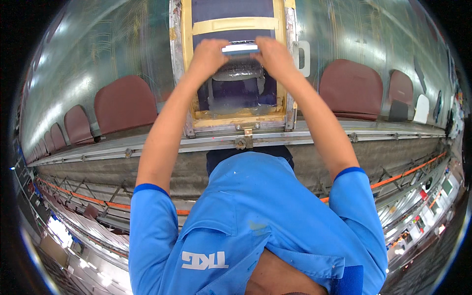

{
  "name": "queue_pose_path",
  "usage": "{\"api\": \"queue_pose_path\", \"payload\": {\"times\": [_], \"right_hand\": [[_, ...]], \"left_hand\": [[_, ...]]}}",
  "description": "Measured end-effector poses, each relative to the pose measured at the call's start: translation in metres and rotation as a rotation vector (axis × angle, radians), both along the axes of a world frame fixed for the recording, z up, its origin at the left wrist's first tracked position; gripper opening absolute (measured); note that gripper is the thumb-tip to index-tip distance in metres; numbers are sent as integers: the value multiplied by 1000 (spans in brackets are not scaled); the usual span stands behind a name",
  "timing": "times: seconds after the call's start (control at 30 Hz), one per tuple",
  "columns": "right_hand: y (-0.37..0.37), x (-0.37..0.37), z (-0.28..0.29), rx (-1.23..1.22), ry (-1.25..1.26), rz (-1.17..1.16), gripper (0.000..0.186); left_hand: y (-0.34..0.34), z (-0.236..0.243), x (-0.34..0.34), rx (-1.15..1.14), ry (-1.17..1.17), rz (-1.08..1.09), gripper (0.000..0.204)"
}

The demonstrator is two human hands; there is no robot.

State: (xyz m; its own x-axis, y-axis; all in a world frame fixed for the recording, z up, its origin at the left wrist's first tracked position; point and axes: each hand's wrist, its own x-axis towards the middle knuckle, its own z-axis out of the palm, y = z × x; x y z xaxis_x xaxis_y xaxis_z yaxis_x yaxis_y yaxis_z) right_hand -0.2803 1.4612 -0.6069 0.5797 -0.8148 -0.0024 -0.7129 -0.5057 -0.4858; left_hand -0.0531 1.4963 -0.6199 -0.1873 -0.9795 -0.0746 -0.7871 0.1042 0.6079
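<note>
Both my hands grip a squeegee with a white and pale blue bar, one at each end. My left hand is closed on its left end, and my right hand on its right end. The squeegee is over a printing screen with a yellow-edged frame and dark mesh. Clear, wet-looking material spreads on the mesh below it. A yellow strip crosses the screen above my hands. A white handle is on the frame's right side.
Maroon cut panels lie in a row on the long glossy table, left and right of the frame, with a white piece farther right. A metal rail runs along the near edge. Orange strips run below it.
</note>
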Motion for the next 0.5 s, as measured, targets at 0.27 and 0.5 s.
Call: {"api": "queue_pose_path", "payload": {"times": [0.27, 0.5], "right_hand": [[56, -14, -8, 44, -66, -37, 26], [23, -5, 0, 12, -115, -27, 24]], "left_hand": [[54, 1, -22, 78, -12, 41, 27], [27, 8, -10, 4, 47, 50, 29]]}}
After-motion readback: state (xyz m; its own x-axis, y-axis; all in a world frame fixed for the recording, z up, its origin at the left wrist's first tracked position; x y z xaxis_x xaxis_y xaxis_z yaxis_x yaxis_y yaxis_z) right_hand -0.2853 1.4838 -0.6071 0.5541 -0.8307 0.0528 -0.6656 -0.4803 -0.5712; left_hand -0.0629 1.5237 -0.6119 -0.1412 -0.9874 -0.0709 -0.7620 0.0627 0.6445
